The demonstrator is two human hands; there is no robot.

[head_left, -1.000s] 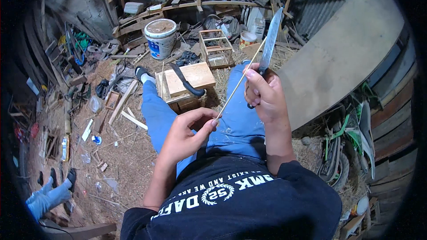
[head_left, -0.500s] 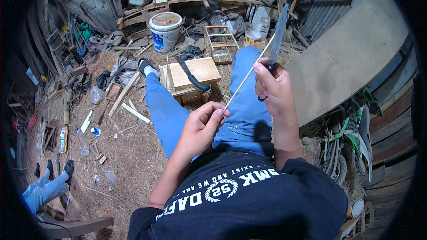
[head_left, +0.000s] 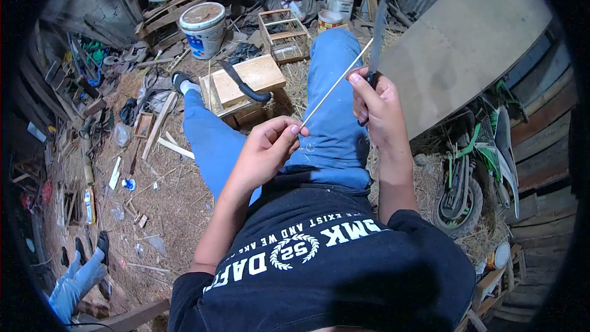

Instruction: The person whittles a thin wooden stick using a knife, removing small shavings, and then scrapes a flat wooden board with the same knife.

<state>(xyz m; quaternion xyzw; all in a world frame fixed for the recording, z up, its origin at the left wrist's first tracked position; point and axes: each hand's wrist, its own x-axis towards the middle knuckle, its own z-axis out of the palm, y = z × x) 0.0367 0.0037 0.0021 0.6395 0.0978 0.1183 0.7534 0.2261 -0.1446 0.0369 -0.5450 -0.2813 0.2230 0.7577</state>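
My left hand [head_left: 270, 149] pinches the near end of a thin pale wooden stick [head_left: 335, 88] between thumb and fingertips. The stick slants up and away to the right over my thigh. Its far end lies just left of a long knife blade [head_left: 377, 34]. My right hand [head_left: 380, 103] is closed round the knife's black handle [head_left: 370, 77], thumb toward the blade, which points away from me and looks narrow from here. The blade and stick appear close together; whether they touch I cannot tell.
Ahead stand a wooden block [head_left: 249, 80] with a curved black handle over it, a wooden cage [head_left: 284, 35] and a white bucket [head_left: 203, 27]. A large board [head_left: 467, 55] slopes at right, above a motorbike [head_left: 461, 193]. Another person's legs [head_left: 80, 280] show at lower left.
The view has shifted, so the surroundings sit further left and higher. The knife blade has turned to look narrower. Both hands keep their grips.
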